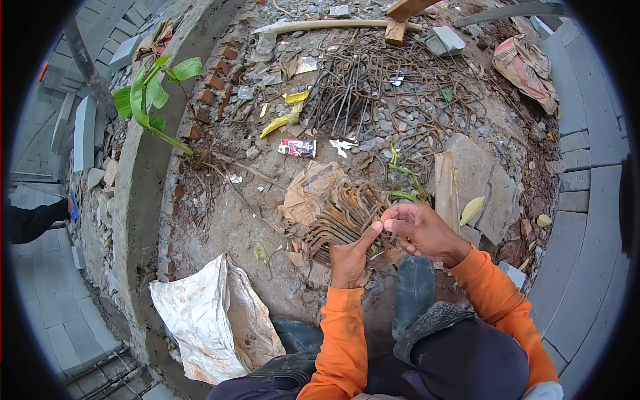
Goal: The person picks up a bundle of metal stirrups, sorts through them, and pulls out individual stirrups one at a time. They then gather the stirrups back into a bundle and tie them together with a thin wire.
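Observation:
Bent, rusty steel rods lie in a bundle (343,217) on the ground just in front of my feet. My left hand (353,259) is at the bundle's near edge, its thumb raised and its other fingers hidden behind the hand. Over the bundle's right side, my right hand (421,230) has thumb and index finger pinched together at the tip of the left thumb. Whatever may be between those fingertips is too small to make out. A crumpled piece of brown paper (312,190) lies beside the bundle's far left side.
Farther out is a tangled heap of bent rods (343,93). A white sack (207,317) lies at the lower left, near a concrete curb (143,200) with a leafy plant (143,100). Another person's dark sleeve (37,221) shows at the far left. Broken slabs (490,190) lie right.

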The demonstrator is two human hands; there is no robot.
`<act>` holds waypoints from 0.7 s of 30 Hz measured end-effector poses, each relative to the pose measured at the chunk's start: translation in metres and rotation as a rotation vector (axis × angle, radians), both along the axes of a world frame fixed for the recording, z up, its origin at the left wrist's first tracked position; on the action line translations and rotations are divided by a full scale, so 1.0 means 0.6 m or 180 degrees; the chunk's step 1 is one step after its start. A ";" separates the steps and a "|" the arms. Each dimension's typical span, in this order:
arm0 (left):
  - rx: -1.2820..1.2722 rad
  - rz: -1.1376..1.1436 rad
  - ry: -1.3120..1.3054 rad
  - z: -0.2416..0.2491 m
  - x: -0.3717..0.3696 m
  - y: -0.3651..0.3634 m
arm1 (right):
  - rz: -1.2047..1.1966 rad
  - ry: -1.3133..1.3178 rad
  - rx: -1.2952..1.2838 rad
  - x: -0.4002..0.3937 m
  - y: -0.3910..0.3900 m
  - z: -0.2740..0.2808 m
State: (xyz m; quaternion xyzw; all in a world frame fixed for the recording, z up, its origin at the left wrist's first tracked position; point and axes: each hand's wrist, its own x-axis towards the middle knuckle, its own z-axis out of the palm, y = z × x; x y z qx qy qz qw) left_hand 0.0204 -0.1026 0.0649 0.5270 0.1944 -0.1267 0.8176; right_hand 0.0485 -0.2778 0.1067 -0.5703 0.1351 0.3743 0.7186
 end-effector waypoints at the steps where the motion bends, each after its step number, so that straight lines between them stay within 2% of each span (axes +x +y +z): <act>1: -0.0002 0.0028 -0.0014 0.001 -0.001 -0.001 | -0.0013 -0.0046 -0.0009 -0.001 0.001 0.000; 11: -0.0138 0.0355 0.0254 0.004 0.002 -0.013 | -0.0138 -0.0385 -0.0348 -0.017 0.004 -0.001; 14: -0.0217 0.0464 0.0314 -0.005 0.000 -0.012 | -0.0500 -0.0370 -0.0252 -0.021 0.002 -0.020; 17: -0.0212 0.0507 0.0265 -0.013 -0.002 -0.014 | -0.0317 -0.0784 -0.0807 -0.020 0.003 -0.030; 21: -0.0107 0.0468 0.0149 -0.010 -0.002 -0.013 | -0.0126 -0.0806 -0.0874 -0.020 0.002 -0.029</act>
